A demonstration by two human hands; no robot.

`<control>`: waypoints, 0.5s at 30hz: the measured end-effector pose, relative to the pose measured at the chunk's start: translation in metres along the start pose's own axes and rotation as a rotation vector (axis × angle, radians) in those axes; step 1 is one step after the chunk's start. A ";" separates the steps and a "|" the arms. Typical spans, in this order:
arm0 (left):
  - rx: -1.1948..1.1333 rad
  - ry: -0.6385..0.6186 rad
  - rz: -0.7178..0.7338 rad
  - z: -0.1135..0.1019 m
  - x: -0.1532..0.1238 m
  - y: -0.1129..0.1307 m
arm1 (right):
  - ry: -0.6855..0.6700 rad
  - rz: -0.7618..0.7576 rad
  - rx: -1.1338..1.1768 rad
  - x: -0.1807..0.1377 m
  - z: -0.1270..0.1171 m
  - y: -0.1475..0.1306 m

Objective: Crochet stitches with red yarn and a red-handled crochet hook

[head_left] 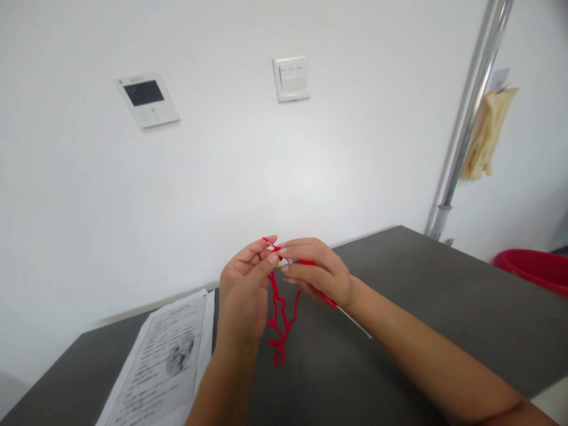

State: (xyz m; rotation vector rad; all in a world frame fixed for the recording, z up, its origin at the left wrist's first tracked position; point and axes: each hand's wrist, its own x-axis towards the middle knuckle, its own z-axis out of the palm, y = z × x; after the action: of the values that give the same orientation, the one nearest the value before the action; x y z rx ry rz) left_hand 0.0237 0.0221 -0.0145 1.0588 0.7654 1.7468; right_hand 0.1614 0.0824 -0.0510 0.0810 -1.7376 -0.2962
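Observation:
My left hand (246, 278) is closed in a pinch on red yarn (275, 296), with a strand running over its raised index finger. My right hand (317, 269) grips a crochet hook (331, 300) that has a red handle and a thin metal shaft sticking out behind the palm. The hook's tip meets the yarn between both hands' fingertips, where a small worked bit of red yarn is partly hidden by the fingers. Loose yarn hangs below the hands, ending in a small loop above the dark table (355, 373). Something small and yellowish shows between the fingertips, too small to name.
Printed sheets (164, 361) lie on the table at left. Behind it stands a white wall with an intercom panel (148, 100) and a light switch (291, 78). At right are a metal pole (473, 118), hanging yellowish gloves (488, 133) and a red basin (528, 269).

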 end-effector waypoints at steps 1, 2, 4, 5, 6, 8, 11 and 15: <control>-0.005 0.013 0.013 0.001 0.000 -0.003 | 0.012 0.010 -0.025 -0.003 0.003 0.000; 0.021 0.030 0.044 0.001 0.000 -0.006 | 0.023 0.029 -0.048 -0.005 0.007 -0.001; 0.163 0.070 0.137 -0.001 0.001 -0.009 | 0.031 0.084 -0.078 -0.007 0.012 -0.004; 0.266 0.089 0.184 -0.003 0.001 -0.009 | 0.026 0.120 -0.084 -0.006 0.013 -0.006; 0.379 0.102 0.235 -0.006 0.002 -0.009 | 0.018 0.156 -0.085 -0.005 0.013 -0.008; 0.607 0.100 0.361 -0.012 0.004 -0.007 | 0.001 0.216 -0.072 -0.001 0.011 -0.012; 0.888 0.052 0.593 -0.021 0.009 -0.004 | -0.036 0.296 -0.012 0.008 0.004 -0.015; 1.067 0.012 0.737 -0.031 0.018 -0.003 | -0.151 0.459 0.063 0.019 -0.009 -0.018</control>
State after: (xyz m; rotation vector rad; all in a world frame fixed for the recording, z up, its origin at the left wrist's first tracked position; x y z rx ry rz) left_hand -0.0062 0.0386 -0.0246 2.2553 1.5207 1.9109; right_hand 0.1646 0.0598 -0.0357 -0.2994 -1.8583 0.0922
